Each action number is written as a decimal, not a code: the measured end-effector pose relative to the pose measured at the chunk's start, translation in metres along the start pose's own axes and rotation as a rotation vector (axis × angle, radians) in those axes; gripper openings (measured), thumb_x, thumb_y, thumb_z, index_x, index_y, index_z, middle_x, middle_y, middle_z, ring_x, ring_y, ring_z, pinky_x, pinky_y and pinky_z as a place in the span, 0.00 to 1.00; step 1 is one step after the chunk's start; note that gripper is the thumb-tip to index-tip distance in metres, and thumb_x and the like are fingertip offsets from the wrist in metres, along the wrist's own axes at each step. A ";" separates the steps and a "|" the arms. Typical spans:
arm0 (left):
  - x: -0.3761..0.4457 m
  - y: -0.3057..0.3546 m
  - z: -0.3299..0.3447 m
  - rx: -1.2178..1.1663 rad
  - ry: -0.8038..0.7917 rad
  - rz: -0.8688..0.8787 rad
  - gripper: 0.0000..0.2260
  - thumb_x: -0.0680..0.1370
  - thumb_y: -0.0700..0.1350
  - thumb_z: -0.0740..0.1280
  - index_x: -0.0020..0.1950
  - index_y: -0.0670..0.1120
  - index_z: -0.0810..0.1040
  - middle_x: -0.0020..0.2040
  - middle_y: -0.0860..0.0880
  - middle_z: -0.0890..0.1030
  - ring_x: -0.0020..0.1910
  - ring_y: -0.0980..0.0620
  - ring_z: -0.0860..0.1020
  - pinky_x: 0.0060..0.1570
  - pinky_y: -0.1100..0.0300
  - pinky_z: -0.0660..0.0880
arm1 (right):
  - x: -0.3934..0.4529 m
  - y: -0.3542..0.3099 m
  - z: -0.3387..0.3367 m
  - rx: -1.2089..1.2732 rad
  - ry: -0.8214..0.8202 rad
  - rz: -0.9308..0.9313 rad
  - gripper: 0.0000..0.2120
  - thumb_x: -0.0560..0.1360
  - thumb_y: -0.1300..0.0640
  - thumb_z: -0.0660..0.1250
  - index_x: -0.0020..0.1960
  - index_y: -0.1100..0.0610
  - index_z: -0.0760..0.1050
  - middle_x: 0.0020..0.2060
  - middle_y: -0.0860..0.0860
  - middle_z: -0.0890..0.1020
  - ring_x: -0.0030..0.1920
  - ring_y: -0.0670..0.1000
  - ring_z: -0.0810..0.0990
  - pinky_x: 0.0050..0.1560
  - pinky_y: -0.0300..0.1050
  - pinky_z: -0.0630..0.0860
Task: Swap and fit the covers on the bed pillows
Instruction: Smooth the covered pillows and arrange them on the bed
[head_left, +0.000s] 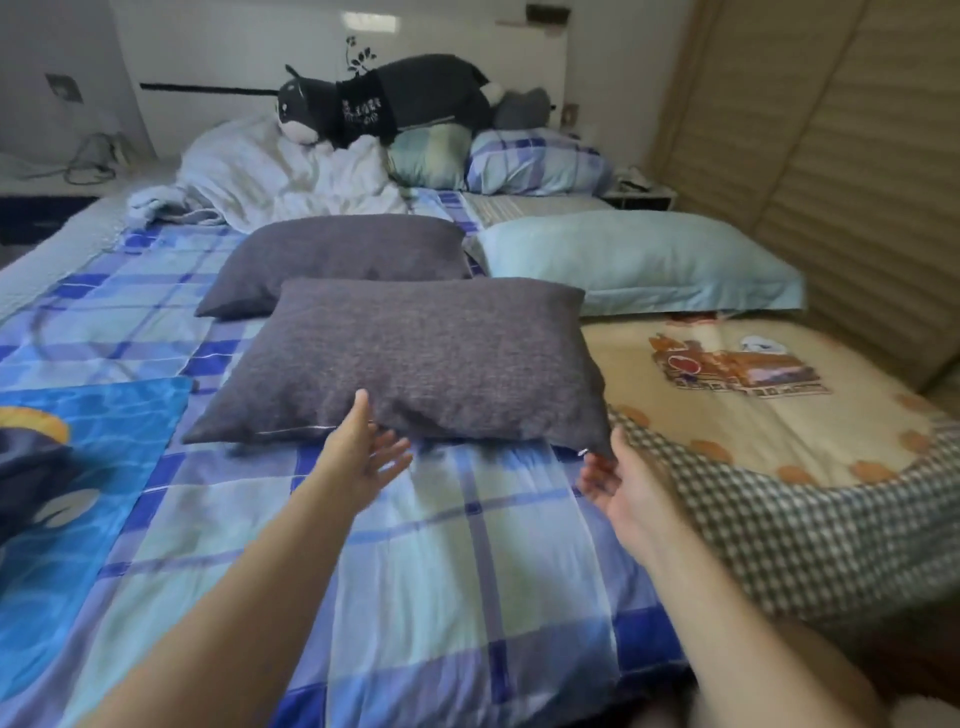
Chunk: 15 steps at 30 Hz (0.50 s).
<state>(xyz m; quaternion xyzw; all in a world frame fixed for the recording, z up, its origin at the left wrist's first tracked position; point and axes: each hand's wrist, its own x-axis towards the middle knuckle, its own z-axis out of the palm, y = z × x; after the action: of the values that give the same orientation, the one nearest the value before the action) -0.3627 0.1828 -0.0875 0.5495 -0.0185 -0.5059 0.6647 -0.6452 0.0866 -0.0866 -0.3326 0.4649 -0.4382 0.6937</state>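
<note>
On the far left of the bed (156, 291) lies a blue cover (98, 441), flat on the checked sheet. Next to it, in the middle, sits the near grey pillow (415, 358), with a second grey pillow (343, 254) just behind it.

The person's left hand (363, 447) is at the front edge of the near grey pillow. Its fingers are spread and straight. The thumb lies up on the pillow's edge and the fingers seem to slip just under it. It is not gripping yet.

The right hand (618, 478) is by the pillow's front right corner, palm up, fingers loose and spread. A small zip pull (583, 452) shows at that corner, right at the fingertips. I cannot tell if they touch it.

I think this is the start: picking up the grey pillow to take its cover off. Next, both hands need to close on the front edge and lift, or the right hand must pinch the zip and pull it along.

Further right lie a pale blue pillow (639, 265) and a cream cover (727, 395) with a picture on it.
</note>
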 end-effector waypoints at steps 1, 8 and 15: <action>0.007 0.008 0.009 -0.021 0.030 -0.003 0.18 0.83 0.59 0.61 0.53 0.43 0.71 0.46 0.45 0.75 0.48 0.45 0.80 0.55 0.50 0.79 | -0.002 -0.003 -0.002 -0.006 0.001 -0.028 0.08 0.82 0.55 0.64 0.50 0.59 0.76 0.35 0.54 0.78 0.28 0.46 0.77 0.31 0.41 0.78; -0.050 0.024 0.023 -0.122 0.150 0.334 0.11 0.82 0.36 0.61 0.40 0.45 0.73 0.27 0.49 0.78 0.32 0.52 0.76 0.34 0.62 0.77 | -0.045 -0.025 -0.012 -0.047 0.134 -0.372 0.08 0.81 0.66 0.61 0.47 0.56 0.75 0.26 0.47 0.77 0.25 0.46 0.71 0.25 0.39 0.70; -0.117 -0.048 0.010 0.778 0.374 0.870 0.16 0.80 0.41 0.66 0.33 0.46 0.69 0.29 0.47 0.73 0.30 0.56 0.70 0.36 0.53 0.66 | -0.051 -0.007 -0.056 0.086 0.344 -0.256 0.12 0.79 0.69 0.58 0.46 0.54 0.73 0.33 0.52 0.70 0.24 0.44 0.65 0.22 0.36 0.63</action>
<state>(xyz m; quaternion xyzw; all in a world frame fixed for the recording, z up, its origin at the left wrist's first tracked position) -0.4575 0.2623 -0.0573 0.7733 -0.3075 -0.0393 0.5531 -0.7094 0.1279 -0.0816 -0.2795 0.5112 -0.5925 0.5563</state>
